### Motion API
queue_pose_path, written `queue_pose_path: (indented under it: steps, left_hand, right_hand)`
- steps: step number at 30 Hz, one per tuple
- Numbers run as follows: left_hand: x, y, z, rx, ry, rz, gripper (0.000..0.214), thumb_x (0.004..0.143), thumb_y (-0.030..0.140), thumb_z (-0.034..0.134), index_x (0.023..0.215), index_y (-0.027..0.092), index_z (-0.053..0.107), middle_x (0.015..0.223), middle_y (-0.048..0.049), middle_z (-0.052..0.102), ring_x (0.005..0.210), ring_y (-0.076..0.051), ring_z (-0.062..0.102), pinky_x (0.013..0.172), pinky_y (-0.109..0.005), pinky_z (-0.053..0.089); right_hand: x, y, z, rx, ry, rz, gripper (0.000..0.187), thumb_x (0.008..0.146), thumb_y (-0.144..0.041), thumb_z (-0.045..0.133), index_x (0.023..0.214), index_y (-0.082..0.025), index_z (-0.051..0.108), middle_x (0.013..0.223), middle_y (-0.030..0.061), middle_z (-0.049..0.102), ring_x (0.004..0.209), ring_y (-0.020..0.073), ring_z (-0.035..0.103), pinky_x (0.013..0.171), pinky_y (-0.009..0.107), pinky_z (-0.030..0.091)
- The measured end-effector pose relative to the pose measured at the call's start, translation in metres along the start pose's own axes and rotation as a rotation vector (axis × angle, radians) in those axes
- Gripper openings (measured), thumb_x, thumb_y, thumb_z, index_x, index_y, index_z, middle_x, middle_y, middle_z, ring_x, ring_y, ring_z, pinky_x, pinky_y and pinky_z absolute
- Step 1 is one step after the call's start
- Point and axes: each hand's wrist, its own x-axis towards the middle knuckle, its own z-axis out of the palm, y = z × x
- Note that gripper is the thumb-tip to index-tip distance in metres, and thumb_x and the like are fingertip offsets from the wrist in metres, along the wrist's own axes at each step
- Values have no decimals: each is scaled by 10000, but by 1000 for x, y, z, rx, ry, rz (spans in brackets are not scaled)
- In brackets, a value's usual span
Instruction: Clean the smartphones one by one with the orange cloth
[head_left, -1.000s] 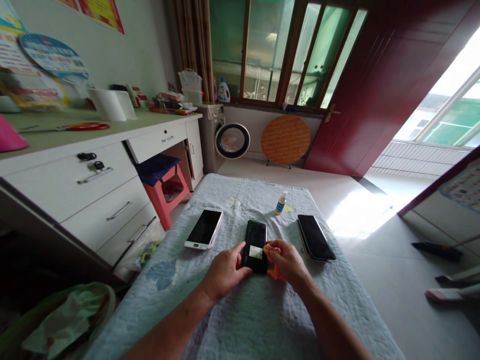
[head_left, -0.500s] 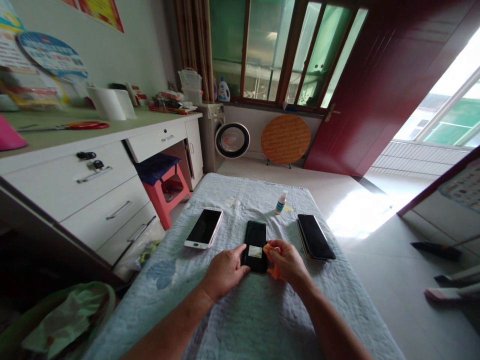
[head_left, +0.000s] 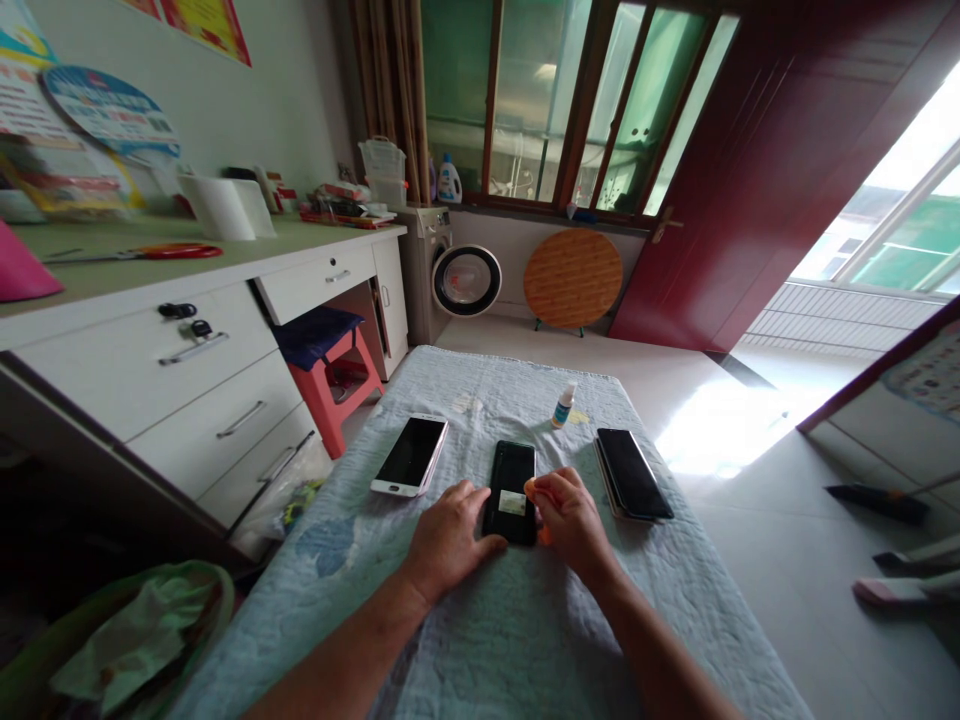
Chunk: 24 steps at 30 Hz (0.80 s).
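A black phone [head_left: 511,470] lies screen up in the middle of a pale blue quilted cloth [head_left: 517,620]. My left hand [head_left: 448,540] rests against its left edge, thumb at the lower corner, fingers curled on the cloth. My right hand [head_left: 571,520] is closed around a small orange cloth [head_left: 531,488] at the phone's right edge. A white phone [head_left: 411,456] lies to the left and a black phone [head_left: 631,473] to the right. A small white bottle with a blue cap [head_left: 562,405] stands behind them.
A white desk with drawers [head_left: 202,350] runs along the left, with a red stool [head_left: 337,385] under it. A green bag [head_left: 112,640] sits at lower left. A washing machine [head_left: 454,275] and a round wooden tabletop [head_left: 572,278] stand by the far wall.
My right hand with the orange cloth has shifted slightly up along the phone's right edge. My left hand has stayed at the phone's left side.
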Motion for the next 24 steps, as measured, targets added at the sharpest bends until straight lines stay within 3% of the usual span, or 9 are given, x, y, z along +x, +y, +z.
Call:
queue_pose_path:
  steps: [5,12,19,24]
  left_hand:
    - [-1,-1,3,5,-9,8,464,748,405,733,1151,205,622,1035,-63,623,981,-252,609,826,-304,459]
    - [-1,-2,5,-11,8,13,474,747,385,733,1169,207,614,1037,-56,624,981,-251,616,827,-309,464]
    - [1,-5,5,-82,39,65,547,741,343,727,1250,221,570,1260,-75,598,1155,-266,577,981,-337,447]
    - [3,-11,7,-81,29,113,577,756,377,724,1288,210,573,1379,-89,561,1271,-289,512,1081,-392,392]
  right_hand:
    - [0,-7,5,-116,-56,-122,222,883,-188,489,857,-218,707,903,44,529,818,154,539,741,249,431]
    - [4,-7,7,-307,-104,-128,229,876,-150,497,848,-224,712,882,31,519,813,153,518,730,243,392]
    - [0,-9,5,-289,-186,-164,229,900,-170,478,913,-230,698,911,32,541,809,142,535,734,234,421]
    - [-5,-15,2,-222,-299,-229,221,867,-102,467,857,-202,664,885,28,546,784,128,537,720,221,418]
